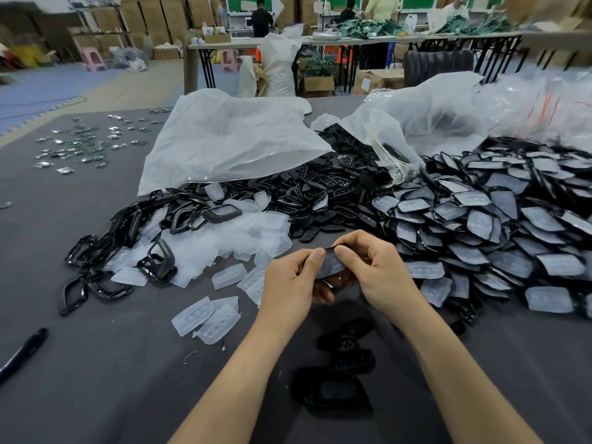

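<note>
Black frame [302, 390]: nearest the camera, flat on the grey tabletop [112, 363] between the two forearms, blurred.
Small black parts [349, 347]: just beyond that frame, also between the forearms, too blurred to tell apart.
Pen [22, 352]: dark, lying aslant at the near left edge.
Circuit boards [80, 145]: small green and silver pieces scattered far left, well apart from the heaps.
Frame heap [105, 251]: glossy black rings tangled at the left end of the spread.
Clear pads [224, 238]: translucent pieces heaped beside the frames, a few loose ones nearer the camera.
Left bag [230, 145]: milky plastic, slumped behind the pads.
Left hand [288, 280]: fingers curled under the black shell piece [331, 262], thumb pressed on top of its left end.
Black shell piece: held above the tabletop at centre, between both hands, a translucent pad on its upper face.
Right hand [381, 274]: clamped on the piece's right end, thumb on top, fingers wrapped beneath.
Button shells [336, 187]: black slotted parts spilling from the right bag [426, 123].
Finished heap [496, 225]: black shells with pads fitted, overlapping across the right side.
</note>
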A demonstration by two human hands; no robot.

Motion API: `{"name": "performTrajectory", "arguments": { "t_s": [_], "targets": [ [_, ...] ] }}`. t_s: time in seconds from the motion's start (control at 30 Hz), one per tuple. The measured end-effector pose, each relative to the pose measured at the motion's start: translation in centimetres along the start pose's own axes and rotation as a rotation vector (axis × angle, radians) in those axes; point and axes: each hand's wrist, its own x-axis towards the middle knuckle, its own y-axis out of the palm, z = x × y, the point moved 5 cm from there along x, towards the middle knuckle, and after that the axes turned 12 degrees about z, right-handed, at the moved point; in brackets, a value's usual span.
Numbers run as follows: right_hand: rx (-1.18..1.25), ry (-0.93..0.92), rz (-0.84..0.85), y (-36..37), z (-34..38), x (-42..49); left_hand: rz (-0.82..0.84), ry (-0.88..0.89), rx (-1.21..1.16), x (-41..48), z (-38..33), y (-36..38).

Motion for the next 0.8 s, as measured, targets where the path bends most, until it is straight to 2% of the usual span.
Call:
{"name": "performTrajectory", "arguments": {
  "t_s": [0.1, 0.27, 0.33, 0.47, 0.53, 0.67, 0.8],
  "targets": [
    [0.005, 0.021, -0.014, -0.1, -0.2, 0.1, 0.034, -0.015, -0.001, 0.1, 0.2, 0.3],
    [0.18, 0.037, 0.027, -0.1, -0.1, -0.1, 0.049, -0.035, 0.024, 0.0, 0.5, 0.5],
    [0.211, 0.044, 0.028, -0.3, -0.1, -0.2, 0.023, 0.071, 0.171, -0.2, -0.2, 0.3],
    [0.342, 0.093, -0.016, -1.0, -0.3, -0.3, 0.107, 0.482, 0.628, -0.8, -2.2, 1.1],
    [0.39, 0.119, -0.041, -1.2, -0.5, -0.3, 0.115, 0.552, 0.679, -0.8, -2.1, 1.7],
    [0.435, 0.199, -0.077, -0.9, -1.0, -0.3, 0.053, 0.46, 0.578, -0.5, -2.0, 1.3],
    [0.625, 0.187, -0.087, -0.3, -1.1, -0.2, -0.013, 0.189, 0.2, -0.1, -1.4, 0.0]
  ]
}}
